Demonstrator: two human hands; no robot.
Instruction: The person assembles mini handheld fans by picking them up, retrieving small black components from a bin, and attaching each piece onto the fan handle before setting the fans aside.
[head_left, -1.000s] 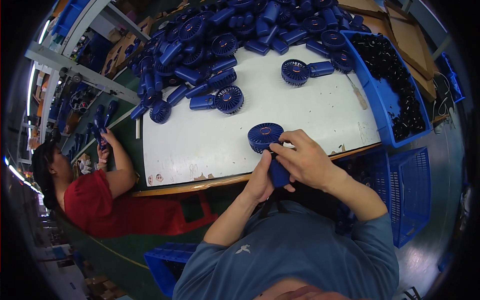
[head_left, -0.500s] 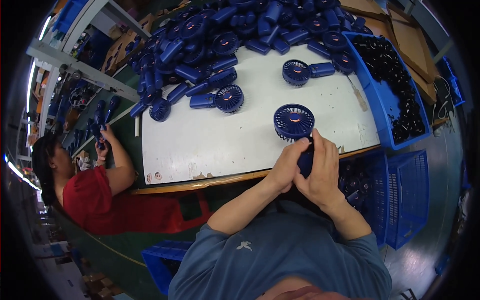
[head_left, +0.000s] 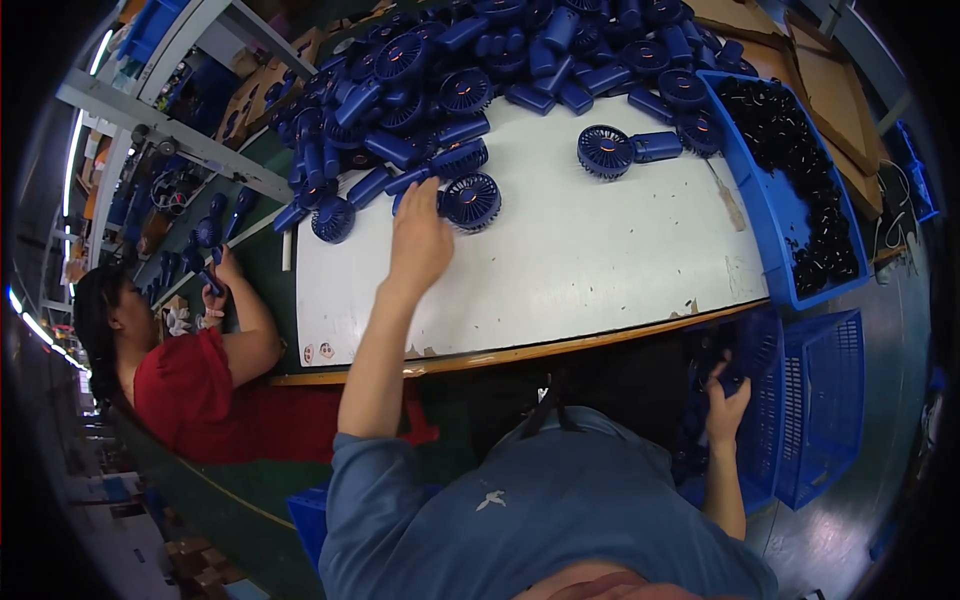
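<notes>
At the table's left part, my left hand (head_left: pixel 422 240) is closed over the handle of a dark blue handheld fan (head_left: pixel 472 202), which lies flat with its round grille to the right. The fingers cover most of that handle. Down at the right, below the table edge, my right hand (head_left: pixel 728 402) grips another dark blue handheld fan (head_left: pixel 735 382) inside a blue crate (head_left: pixel 765 455). Shadow and blur hide much of this second fan. One more fan (head_left: pixel 606 151) rests on the white tabletop (head_left: pixel 560 265), its handle pointing right.
A heap of blue fans (head_left: pixel 400 110) covers the table's far side. At right stands a blue tray (head_left: pixel 775 225) of small black parts, beside cardboard (head_left: pixel 835 100). Another blue crate (head_left: pixel 825 400) is at far right. A person in red (head_left: pixel 190 390) handles fans at left.
My hands have parted. The right one has carried its fan from above the table down into the crate; the left one has moved far left onto a fan lying there.
</notes>
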